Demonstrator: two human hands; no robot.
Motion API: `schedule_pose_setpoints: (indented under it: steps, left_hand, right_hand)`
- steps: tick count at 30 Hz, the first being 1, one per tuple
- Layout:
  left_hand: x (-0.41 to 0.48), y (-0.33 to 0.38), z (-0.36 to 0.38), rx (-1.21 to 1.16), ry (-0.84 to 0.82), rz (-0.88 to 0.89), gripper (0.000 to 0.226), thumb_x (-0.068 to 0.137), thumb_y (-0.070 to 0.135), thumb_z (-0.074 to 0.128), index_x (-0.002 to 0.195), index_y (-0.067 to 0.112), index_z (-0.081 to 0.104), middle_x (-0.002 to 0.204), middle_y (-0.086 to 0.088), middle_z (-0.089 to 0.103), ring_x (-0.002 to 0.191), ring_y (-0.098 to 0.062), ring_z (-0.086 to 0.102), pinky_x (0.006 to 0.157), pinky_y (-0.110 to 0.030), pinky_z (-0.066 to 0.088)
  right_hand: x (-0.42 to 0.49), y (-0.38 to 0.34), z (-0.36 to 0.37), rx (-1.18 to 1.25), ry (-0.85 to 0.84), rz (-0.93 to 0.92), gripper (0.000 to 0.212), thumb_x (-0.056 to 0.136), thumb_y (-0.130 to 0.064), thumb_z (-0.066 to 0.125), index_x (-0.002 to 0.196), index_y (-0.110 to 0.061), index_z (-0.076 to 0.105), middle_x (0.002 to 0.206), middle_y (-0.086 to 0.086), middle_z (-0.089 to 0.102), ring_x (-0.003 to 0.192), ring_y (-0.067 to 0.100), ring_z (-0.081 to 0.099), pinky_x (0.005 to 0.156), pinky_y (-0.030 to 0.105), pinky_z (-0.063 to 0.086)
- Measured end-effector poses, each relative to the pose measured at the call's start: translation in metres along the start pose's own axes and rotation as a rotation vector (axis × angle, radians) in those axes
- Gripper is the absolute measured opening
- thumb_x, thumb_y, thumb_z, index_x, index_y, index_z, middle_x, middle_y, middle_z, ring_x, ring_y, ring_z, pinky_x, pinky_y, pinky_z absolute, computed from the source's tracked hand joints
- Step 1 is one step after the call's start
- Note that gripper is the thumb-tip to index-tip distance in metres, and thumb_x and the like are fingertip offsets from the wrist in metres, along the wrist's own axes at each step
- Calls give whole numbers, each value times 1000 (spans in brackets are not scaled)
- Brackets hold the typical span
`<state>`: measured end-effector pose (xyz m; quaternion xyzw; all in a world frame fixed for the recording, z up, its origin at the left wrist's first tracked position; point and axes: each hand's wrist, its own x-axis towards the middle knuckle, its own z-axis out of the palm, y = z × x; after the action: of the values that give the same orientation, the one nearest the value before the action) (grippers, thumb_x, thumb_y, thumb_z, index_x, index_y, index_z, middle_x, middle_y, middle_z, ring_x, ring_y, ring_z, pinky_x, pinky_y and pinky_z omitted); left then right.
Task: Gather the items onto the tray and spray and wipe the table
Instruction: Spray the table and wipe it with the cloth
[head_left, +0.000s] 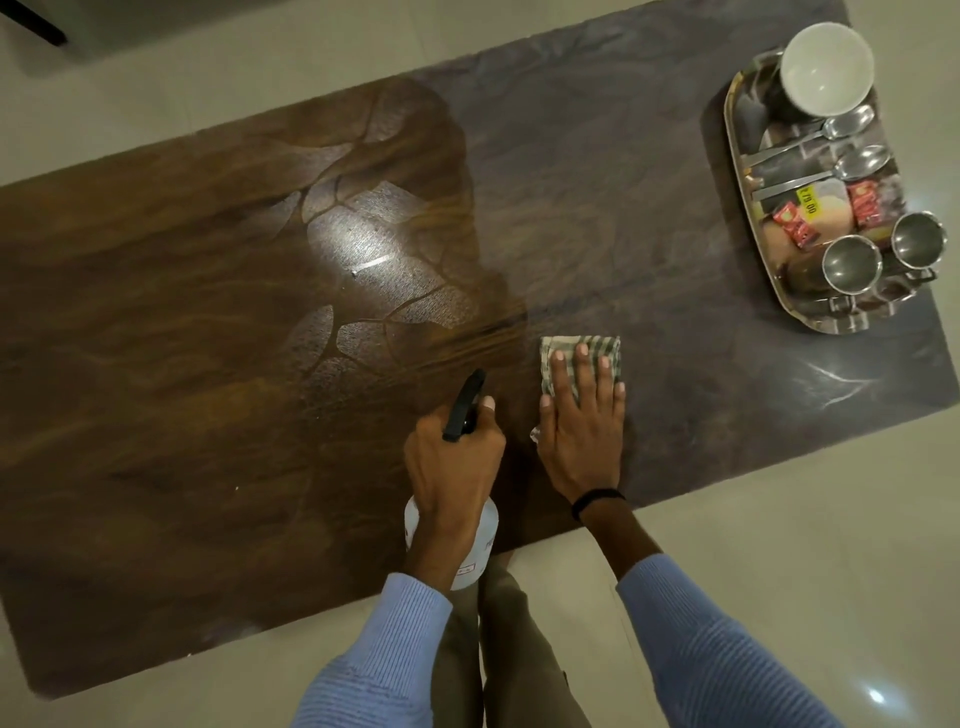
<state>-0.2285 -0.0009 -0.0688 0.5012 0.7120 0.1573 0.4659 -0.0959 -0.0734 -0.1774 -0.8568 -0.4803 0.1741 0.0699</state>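
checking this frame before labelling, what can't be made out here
Head view only:
- spray bottle: body and label mostly hidden by the left hand.
- cloth: near part covered by the right hand.
- packets on the tray: print too small.

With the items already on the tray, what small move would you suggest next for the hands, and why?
Probably slide the right hand, flat on the checked cloth, leftward across the table. The wet-looking film lies to the cloth's left, while the left hand holds the spray bottle upright, nozzle toward that patch. The tray sits far right, out of the way.
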Motion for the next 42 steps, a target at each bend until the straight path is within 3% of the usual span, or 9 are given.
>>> schedule_pose_setpoints:
  steps: [4, 17, 25, 31, 33, 36, 42]
  left_hand:
    - [0, 4, 0, -51, 55, 2, 33, 91, 27, 69, 63, 11, 64, 51, -2, 58, 46, -19, 58, 51, -30, 50]
    - [8, 4, -4, 3, 48, 73, 30, 91, 29, 68, 66, 14, 62, 53, -2, 58, 47, -17, 57, 55, -35, 53]
    - [16, -7, -21, -63, 93, 74, 28, 93, 24, 68, 69, 10, 65, 54, -4, 60, 49, -17, 58, 48, -20, 45]
    - [20, -1, -26, -70, 93, 9, 25, 93, 26, 68, 73, 10, 69, 59, -6, 64, 55, -15, 61, 50, -16, 47]
    - [23, 5, -28, -68, 91, 4, 26, 93, 27, 68, 72, 12, 69, 58, -4, 64, 54, -15, 61, 51, -22, 49]
    - [29, 13, -31, -48, 101, 52, 29, 92, 27, 69, 67, 13, 66, 54, -1, 61, 48, -15, 59, 52, -36, 52]
    - [44, 24, -32, -81, 101, 44, 34, 91, 31, 69, 65, 9, 66, 53, -7, 60, 47, -24, 59, 55, -47, 55]
  right_hand:
    - [0, -1, 1, -7, 5, -7, 58, 105, -38, 33, 160, -27, 19, 168, 4, 15, 156, 28, 10, 125, 51, 8]
    - [2, -1, 0, -29, -10, 7, 58, 105, -40, 31, 160, -27, 17, 168, 5, 14, 156, 28, 10, 124, 54, 12]
    - [87, -34, -11, -25, 17, 42, 63, 103, -53, 33, 160, -28, 21, 168, 14, 11, 155, 34, 9, 123, 54, 9]
    - [71, -40, -11, -72, -101, -260, 61, 105, -48, 36, 160, -29, 18, 169, 8, 7, 156, 27, 2, 125, 53, 10]
    - [49, -19, -14, -106, -128, -302, 60, 106, -44, 36, 161, -30, 16, 170, 5, 6, 157, 24, 2, 124, 52, 14]
    - [40, 4, -20, -110, -126, -221, 59, 106, -42, 34, 161, -30, 16, 169, 5, 11, 156, 25, 6, 124, 52, 16]
    - [116, -29, -25, -62, -32, 20, 57, 105, -45, 29, 159, -29, 21, 168, 9, 14, 155, 31, 10, 123, 56, 15]
